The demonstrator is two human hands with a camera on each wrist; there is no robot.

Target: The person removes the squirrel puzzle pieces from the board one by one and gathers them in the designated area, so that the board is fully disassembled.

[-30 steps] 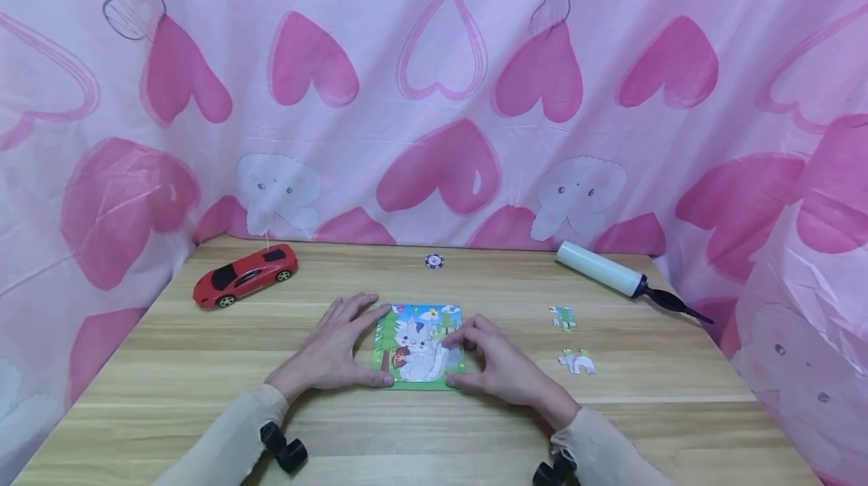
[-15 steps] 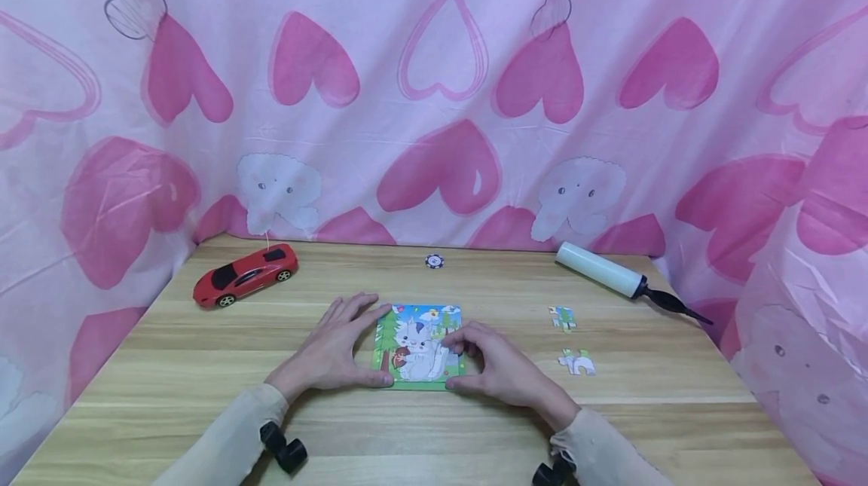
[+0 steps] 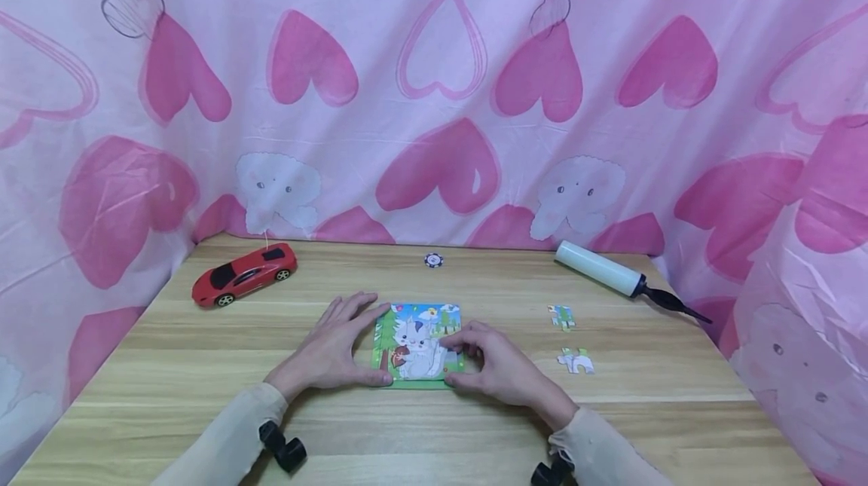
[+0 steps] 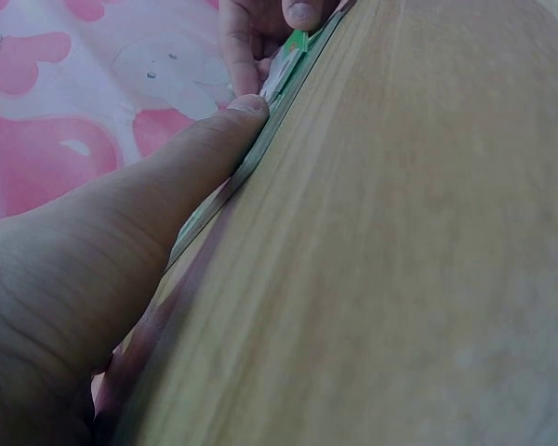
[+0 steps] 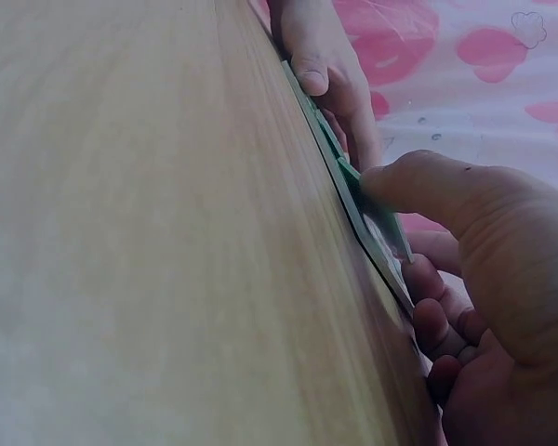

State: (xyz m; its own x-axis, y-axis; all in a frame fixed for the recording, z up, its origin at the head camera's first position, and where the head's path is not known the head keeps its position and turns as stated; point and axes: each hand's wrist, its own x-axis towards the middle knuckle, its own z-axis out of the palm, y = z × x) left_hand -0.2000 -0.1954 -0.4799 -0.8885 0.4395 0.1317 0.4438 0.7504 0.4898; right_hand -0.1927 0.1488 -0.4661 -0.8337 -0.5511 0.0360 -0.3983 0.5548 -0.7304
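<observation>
While the left hand (image 3: 328,350) stayed outstretched against the jigsaw puzzle (image 3: 415,339), as a second earlier, the right hand (image 3: 502,369) kept its place. Its fingers (image 5: 430,323) grasped a tilted puzzle piece (image 5: 387,227).

Over on the far left of the wood-grain counter (image 3: 380,441), I see a red toy sports car (image 3: 246,275) with dark windows, standing on its wheels at a slant. Near the back edge, between it and a pale balloon pump (image 3: 600,267), lies a dark-and-white poker chip (image 3: 434,261). The pump rests at my far right, black nozzle towards me. Behind hangs a pink curtain (image 3: 366,41), printed with upside-down hearts and pale cartoon animals.
</observation>
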